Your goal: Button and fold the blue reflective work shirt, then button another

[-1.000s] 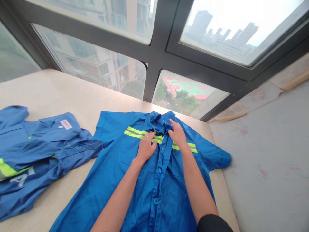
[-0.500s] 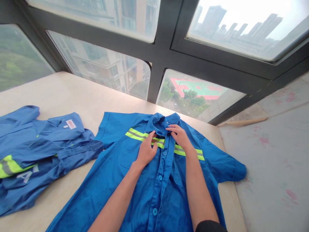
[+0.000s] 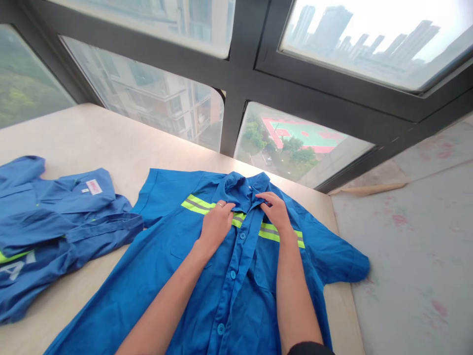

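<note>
A blue short-sleeved work shirt (image 3: 155,266) with yellow-green and grey reflective bands lies front up, its collar toward the window. Its button placket runs down the middle, with several blue buttons showing below my hands. At the left side of the collar, my left hand (image 3: 217,222) is closed on the fabric, a ring on one finger. My right hand (image 3: 275,209) pinches the opposite collar edge near the top of the placket. The fingertips of both hands are partly hidden by cloth.
To the left lies a second blue work garment (image 3: 84,222), crumpled, with a white label and a reflective band. Both rest on a pale wooden surface (image 3: 99,138). Dark window frames (image 3: 236,79) border the far side, and a flowered wall (image 3: 406,256) stands at right.
My left hand has turned over and closed its fingers on the collar fabric. My right hand keeps its hold at the other side. The view has shifted slightly.
</note>
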Tool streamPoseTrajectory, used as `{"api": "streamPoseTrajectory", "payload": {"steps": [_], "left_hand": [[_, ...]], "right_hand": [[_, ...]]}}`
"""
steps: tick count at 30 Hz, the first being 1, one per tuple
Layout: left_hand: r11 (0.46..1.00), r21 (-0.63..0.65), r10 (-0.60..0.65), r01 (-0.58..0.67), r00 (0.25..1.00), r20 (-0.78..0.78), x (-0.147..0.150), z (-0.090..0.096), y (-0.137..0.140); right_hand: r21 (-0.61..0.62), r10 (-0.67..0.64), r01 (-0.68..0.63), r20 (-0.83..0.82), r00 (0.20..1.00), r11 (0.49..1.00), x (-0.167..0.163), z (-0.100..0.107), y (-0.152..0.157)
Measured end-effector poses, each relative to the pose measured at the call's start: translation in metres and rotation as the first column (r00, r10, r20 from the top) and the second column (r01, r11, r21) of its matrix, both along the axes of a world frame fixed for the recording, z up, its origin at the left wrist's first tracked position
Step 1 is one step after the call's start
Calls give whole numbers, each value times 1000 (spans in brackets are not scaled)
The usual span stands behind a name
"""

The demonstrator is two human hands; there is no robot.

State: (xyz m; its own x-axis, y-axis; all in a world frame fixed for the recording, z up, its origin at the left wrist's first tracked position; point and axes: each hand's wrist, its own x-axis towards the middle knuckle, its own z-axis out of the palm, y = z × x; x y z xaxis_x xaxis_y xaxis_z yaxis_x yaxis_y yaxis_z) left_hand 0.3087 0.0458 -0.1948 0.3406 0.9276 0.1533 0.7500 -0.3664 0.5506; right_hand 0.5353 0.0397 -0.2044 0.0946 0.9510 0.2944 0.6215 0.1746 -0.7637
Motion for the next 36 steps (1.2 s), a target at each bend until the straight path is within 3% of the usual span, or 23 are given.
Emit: {"api": "streamPoseTrajectory", "payload": {"steps": [2, 6, 9, 14, 17, 23, 28, 36], "left_hand": [[999, -4, -47, 47, 999, -1, 8, 10, 14], [990, 61, -141, 131, 967, 211, 23, 14, 34], [979, 112, -197, 168, 915, 352, 31, 0, 38], [987, 25, -148, 161, 823, 548, 35, -30, 38], [976, 15, -197, 219, 840, 506, 34, -35, 39], [962, 50, -270, 269, 908, 320, 37, -28, 36], [966, 57, -259, 253, 949, 177, 45, -22, 36], [972, 110, -225, 206, 951, 210, 52, -22, 38]], "right_hand": [[20, -25, 25, -4, 1000, 999, 0, -3, 1], [51, -26, 26, -14, 1000, 998, -1, -6, 2], [90, -6, 7, -7, 1000, 996, -5, -4, 3], [155, 18, -26, 51, 999, 988, -14, 2, 3], [141, -4, -8, 82, 997, 990, -16, 8, 1], [130, -15, 1, 109, 994, 991, -12, 24, -3], [-36, -40, 49, 201, 979, 998, -15, 19, -1], [-113, -18, 47, 245, 969, 992, -19, 15, -1]]}}
